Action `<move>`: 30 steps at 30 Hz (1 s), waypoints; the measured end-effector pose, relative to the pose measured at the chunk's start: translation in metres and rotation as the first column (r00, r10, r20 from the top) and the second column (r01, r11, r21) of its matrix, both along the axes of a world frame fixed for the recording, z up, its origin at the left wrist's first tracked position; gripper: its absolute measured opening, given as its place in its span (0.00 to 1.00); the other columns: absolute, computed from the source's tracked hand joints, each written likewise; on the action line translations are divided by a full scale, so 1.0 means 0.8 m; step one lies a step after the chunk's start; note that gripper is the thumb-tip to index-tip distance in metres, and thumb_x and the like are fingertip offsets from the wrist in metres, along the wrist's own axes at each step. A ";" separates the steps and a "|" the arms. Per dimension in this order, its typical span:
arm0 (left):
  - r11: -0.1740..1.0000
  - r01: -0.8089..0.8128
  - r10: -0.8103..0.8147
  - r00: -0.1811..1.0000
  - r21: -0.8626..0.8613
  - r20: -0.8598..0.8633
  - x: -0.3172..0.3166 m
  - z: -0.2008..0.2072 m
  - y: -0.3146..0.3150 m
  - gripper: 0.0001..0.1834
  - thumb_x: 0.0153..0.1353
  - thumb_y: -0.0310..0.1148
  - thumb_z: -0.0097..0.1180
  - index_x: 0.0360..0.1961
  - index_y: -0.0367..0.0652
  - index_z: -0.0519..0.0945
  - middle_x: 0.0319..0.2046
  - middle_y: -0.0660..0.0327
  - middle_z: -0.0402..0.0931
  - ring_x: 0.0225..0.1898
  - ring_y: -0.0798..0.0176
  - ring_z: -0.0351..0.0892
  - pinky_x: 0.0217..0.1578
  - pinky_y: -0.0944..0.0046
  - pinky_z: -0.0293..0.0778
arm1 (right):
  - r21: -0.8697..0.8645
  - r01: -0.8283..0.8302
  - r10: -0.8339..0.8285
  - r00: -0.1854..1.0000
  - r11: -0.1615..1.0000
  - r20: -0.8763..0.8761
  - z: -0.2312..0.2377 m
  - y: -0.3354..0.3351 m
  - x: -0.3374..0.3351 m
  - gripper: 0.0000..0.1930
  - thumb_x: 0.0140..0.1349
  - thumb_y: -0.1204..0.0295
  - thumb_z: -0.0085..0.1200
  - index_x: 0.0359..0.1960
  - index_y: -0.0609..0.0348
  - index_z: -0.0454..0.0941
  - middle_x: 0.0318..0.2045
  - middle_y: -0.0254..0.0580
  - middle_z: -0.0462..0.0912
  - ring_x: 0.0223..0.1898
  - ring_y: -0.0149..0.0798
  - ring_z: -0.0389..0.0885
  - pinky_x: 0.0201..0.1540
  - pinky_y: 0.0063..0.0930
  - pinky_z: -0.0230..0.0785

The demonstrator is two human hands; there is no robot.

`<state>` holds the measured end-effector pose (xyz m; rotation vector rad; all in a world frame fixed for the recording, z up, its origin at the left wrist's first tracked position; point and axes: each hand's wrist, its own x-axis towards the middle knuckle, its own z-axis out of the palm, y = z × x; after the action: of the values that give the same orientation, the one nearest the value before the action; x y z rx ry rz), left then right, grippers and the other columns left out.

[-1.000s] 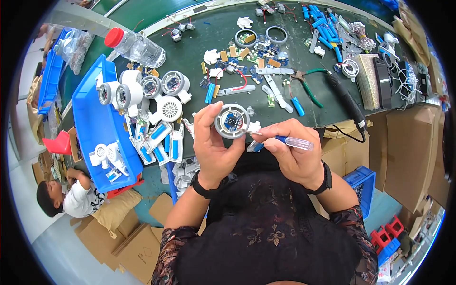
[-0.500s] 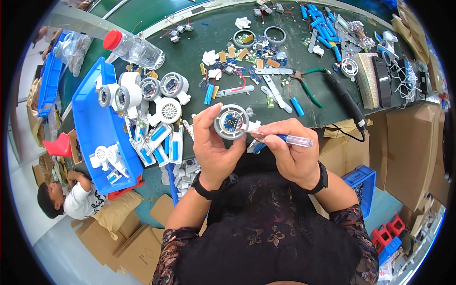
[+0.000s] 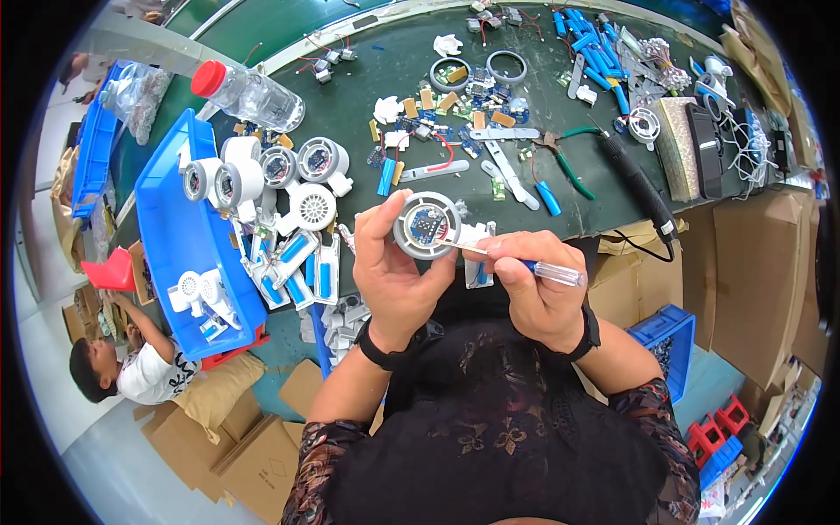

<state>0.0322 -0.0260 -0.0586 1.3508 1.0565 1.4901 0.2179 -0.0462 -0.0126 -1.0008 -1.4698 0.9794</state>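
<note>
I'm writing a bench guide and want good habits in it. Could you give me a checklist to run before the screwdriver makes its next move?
1. Round housing held by the left fingers: ok.
2. Screwdriver gripped in the right fingers: ok.
3. Circuit board facing up, in view: ok.
4. Screwdriver tip properly seated: cannot tell; it is inside the ring, but too small to judge.
5. Soldering iron apart from both hands: ok.
6. Loose boards sorted: not ok, scattered among other parts.

Left hand (image 3: 398,282) cupped; right hand (image 3: 544,289) in pinch grip.
</note>
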 end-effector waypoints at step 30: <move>0.920 0.041 0.092 0.945 0.389 -0.315 -0.022 0.013 0.021 0.26 0.48 0.15 0.74 0.47 0.47 0.80 0.59 0.42 0.72 0.52 0.48 0.85 0.48 0.56 0.86 | 0.043 -0.096 0.101 0.987 0.994 -0.125 0.017 0.009 0.009 0.13 0.77 0.66 0.55 0.45 0.66 0.78 0.41 0.55 0.88 0.42 0.44 0.89 0.47 0.37 0.83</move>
<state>0.0147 -0.0095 -0.0482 1.9280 1.0114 1.5873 0.2253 -0.0392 0.0007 -0.8300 -1.4371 1.0635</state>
